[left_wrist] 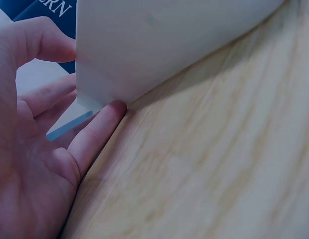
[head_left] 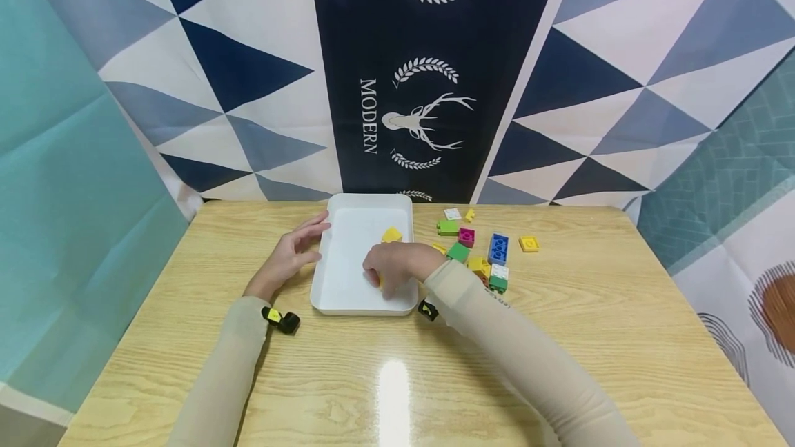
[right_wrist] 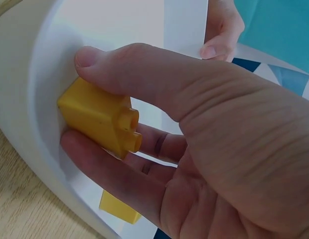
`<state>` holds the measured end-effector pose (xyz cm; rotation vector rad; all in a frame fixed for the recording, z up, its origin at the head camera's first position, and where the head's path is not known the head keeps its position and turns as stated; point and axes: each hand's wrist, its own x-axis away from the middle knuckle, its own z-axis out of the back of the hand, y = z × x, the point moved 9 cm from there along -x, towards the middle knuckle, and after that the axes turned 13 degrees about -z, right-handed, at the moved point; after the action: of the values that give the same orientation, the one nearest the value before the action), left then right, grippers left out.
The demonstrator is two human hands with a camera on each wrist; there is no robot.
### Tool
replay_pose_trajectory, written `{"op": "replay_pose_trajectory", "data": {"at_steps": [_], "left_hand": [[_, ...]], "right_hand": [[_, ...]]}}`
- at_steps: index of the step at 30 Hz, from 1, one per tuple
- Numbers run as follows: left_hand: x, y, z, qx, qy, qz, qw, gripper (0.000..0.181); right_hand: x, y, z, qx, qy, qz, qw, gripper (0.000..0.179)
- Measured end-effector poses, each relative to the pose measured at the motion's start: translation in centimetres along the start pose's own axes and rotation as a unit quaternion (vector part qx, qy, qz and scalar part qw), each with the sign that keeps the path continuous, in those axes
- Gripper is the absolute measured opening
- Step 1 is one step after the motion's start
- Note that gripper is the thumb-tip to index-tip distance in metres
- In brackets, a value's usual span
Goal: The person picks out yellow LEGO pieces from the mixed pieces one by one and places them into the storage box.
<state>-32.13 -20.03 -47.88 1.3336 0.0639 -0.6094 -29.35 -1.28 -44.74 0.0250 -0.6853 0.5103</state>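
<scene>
In the white tray [head_left: 341, 295], my right hand [head_left: 394, 267] holds a yellow toy brick [right_wrist: 92, 117] between thumb and fingers. The brick has two studs showing and sits close to the tray's inner wall. Another yellow brick [head_left: 391, 234] lies in the tray, just beyond this hand; part of it shows under the fingers in the right wrist view. At the tray's left side, my left hand [head_left: 295, 250] rests against the rim with fingers extended. In the left wrist view its fingertips touch the tray's outer wall [left_wrist: 144, 50].
Right of the tray lie several loose bricks: a blue brick [head_left: 498, 249], a flat yellow piece [head_left: 529, 244], a magenta brick [head_left: 466, 237], a lime brick [head_left: 447, 227], a white-and-green brick [head_left: 499, 278]. Behind the wooden table [head_left: 335, 378] hangs a patterned cloth [head_left: 267, 88].
</scene>
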Motion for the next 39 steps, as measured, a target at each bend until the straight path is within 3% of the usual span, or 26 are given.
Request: {"op": "replay_pose_trajectory", "data": {"at_steps": [8,16,28,39], "left_hand": [[0.0,0.0,0.0,-0.010,-0.001,0.006,0.9999,0.062],[0.2,0.1,0.0,-0.008,-0.001,0.006,0.9999,0.062],[0.1,-0.4,-0.1,-0.003,0.000,0.015,0.9999,0.064],[0.1,-0.2,-0.1,-0.001,-0.001,0.010,1.0000,0.063]], "right_hand": [[-0.7,0.4,-0.4,0.004,0.012,0.010,0.9999,0.022],[0.0,0.1,0.0,0.009,0.016,0.003,0.9998,0.023],[0.1,0.1,0.1,-0.004,0.000,-0.001,1.0000,0.009],[0.8,0.3,0.4,-0.006,-0.016,-0.021,0.9996,0.008]]}}
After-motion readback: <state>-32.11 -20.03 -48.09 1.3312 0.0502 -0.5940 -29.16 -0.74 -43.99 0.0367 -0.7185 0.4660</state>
